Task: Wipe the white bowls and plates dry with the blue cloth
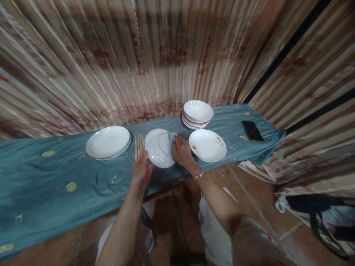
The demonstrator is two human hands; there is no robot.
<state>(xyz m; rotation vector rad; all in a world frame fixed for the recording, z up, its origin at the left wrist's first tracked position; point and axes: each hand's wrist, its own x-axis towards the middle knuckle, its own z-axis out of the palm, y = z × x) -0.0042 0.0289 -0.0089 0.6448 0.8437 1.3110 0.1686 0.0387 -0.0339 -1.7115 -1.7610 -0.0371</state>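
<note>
My left hand [142, 166] grips the lower left rim of a white plate [158, 157], whose underside with its foot ring faces me. A small blue cloth [172, 137] is pinched in my right hand [182, 150], pressed against the plate's right side. Just left of the plate lie several wooden chopsticks [139, 143], partly covered by my left hand. To the right of my right hand sits a white plate with a floral print [208, 145], on top of at least one other.
Large white plates [108, 142] are stacked at left. A stack of bowls [198, 112] stands at the back, and a black phone [252, 130] lies at right. The blue-green cloth [91, 184] covers the long table, with a patterned curtain [166, 66] behind. A dark bag [313, 207] is on the floor.
</note>
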